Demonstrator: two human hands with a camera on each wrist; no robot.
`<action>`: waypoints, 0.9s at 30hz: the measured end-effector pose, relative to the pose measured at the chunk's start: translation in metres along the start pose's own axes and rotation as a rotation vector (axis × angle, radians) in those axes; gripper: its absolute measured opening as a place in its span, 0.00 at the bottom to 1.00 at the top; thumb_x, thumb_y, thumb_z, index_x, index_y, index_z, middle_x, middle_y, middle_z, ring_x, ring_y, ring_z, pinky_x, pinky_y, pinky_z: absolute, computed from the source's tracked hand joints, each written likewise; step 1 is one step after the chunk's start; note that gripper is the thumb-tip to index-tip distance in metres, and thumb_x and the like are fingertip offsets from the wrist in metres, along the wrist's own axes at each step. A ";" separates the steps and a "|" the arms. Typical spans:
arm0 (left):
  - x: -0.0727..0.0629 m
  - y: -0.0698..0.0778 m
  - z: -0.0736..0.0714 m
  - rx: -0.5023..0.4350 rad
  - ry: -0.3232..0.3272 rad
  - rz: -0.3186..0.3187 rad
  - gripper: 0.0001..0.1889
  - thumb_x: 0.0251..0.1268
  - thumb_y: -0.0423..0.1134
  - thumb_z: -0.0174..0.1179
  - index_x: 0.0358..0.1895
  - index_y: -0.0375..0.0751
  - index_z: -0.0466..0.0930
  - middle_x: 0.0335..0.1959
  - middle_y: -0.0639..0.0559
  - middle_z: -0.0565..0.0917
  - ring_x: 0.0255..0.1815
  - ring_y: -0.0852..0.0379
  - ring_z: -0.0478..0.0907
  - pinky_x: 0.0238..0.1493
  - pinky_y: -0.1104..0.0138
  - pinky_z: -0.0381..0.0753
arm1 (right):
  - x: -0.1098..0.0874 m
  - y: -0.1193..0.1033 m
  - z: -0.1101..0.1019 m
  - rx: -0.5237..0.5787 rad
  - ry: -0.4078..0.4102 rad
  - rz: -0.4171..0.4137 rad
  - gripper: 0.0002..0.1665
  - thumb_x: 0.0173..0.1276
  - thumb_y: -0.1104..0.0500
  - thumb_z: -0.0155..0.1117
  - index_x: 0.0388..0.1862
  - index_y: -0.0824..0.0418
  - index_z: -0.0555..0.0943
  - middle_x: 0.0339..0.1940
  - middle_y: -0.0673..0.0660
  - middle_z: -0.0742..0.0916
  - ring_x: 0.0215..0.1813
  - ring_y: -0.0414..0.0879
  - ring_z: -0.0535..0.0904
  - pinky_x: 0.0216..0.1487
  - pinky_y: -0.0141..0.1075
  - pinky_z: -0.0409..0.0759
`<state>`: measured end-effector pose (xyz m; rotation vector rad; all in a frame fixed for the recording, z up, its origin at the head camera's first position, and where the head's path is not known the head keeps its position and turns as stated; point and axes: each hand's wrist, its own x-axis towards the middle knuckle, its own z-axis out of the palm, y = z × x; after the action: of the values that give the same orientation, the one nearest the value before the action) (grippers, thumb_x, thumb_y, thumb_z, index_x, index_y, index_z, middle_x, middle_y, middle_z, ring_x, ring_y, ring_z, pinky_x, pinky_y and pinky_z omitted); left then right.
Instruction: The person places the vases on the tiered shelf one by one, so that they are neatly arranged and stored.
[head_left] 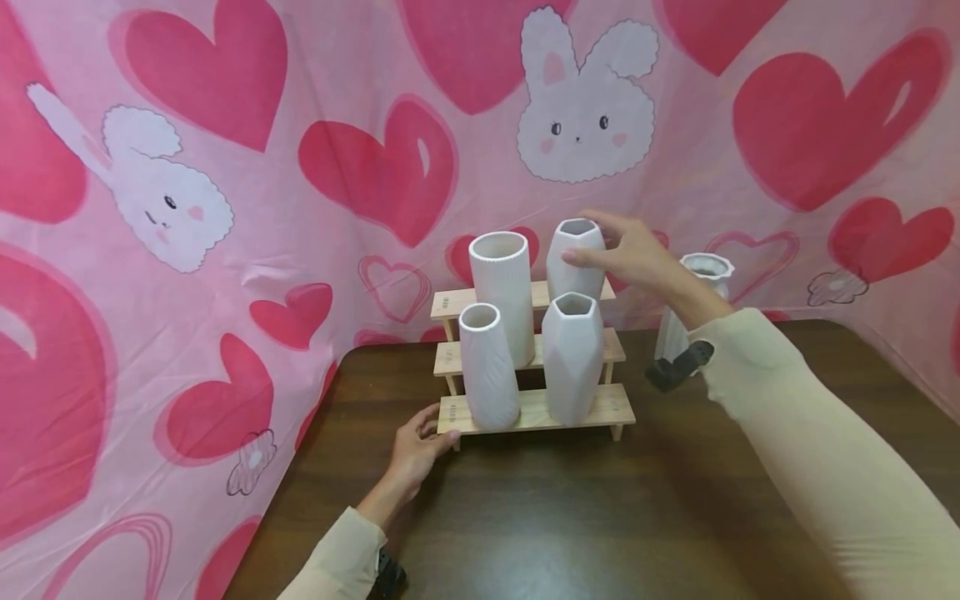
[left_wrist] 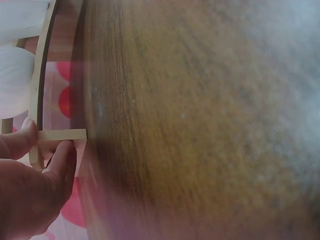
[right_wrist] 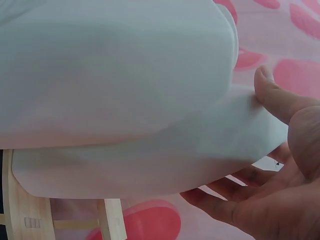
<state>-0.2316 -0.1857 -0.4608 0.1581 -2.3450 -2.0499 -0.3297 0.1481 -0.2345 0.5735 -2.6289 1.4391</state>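
Note:
My left hand (head_left: 416, 450) pinches the front left corner of a three-tier wooden stand (head_left: 536, 408), thumb on top and fingers beneath the board. At the top tier's right end, my right hand (head_left: 637, 258) grips a white angular vase (head_left: 561, 279) near its rim, thumb on the near side. In the right wrist view this vase (right_wrist: 210, 135) is partly hidden behind a nearer faceted vase (right_wrist: 115, 75). That faceted vase (head_left: 573, 358) stands on the lowest tier, right of a slim vase with slanting grooves (head_left: 487, 367). A tall ribbed vase (head_left: 498, 283) rises from the middle tier.
Another white vase with a scalloped rim (head_left: 708, 265) stands on the table to the right, partly hidden behind my right wrist. The dark wooden table (head_left: 525, 517) meets a pink curtain with hearts and rabbits (head_left: 360, 67) at the back and left.

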 end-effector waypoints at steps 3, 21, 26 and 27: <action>-0.001 0.001 0.000 0.006 0.003 -0.001 0.32 0.59 0.30 0.66 0.67 0.31 0.66 0.49 0.35 0.81 0.45 0.53 0.81 0.40 0.70 0.81 | -0.003 -0.002 -0.005 -0.026 -0.027 0.007 0.45 0.61 0.42 0.69 0.74 0.49 0.62 0.64 0.61 0.76 0.65 0.60 0.70 0.59 0.60 0.70; 0.000 0.000 0.001 -0.027 -0.002 0.004 0.33 0.59 0.28 0.66 0.68 0.30 0.64 0.50 0.35 0.81 0.45 0.53 0.81 0.40 0.70 0.81 | -0.030 0.053 -0.057 -0.009 0.187 0.028 0.40 0.63 0.46 0.68 0.71 0.55 0.67 0.62 0.61 0.79 0.60 0.49 0.75 0.54 0.38 0.78; 0.001 -0.001 0.000 -0.011 0.004 0.000 0.33 0.59 0.29 0.66 0.68 0.31 0.65 0.49 0.35 0.81 0.45 0.53 0.81 0.40 0.71 0.81 | -0.032 0.081 -0.066 0.045 0.398 -0.041 0.33 0.61 0.53 0.72 0.64 0.58 0.75 0.54 0.53 0.84 0.47 0.35 0.78 0.43 0.20 0.75; 0.001 -0.001 0.000 -0.009 0.003 -0.002 0.33 0.59 0.29 0.66 0.68 0.31 0.65 0.49 0.36 0.81 0.46 0.53 0.81 0.40 0.70 0.81 | -0.032 0.087 -0.068 0.036 0.414 -0.044 0.33 0.61 0.53 0.71 0.65 0.59 0.75 0.55 0.54 0.83 0.49 0.37 0.77 0.48 0.21 0.73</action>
<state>-0.2322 -0.1859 -0.4622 0.1634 -2.3342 -2.0589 -0.3383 0.2555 -0.2746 0.2935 -2.2592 1.4151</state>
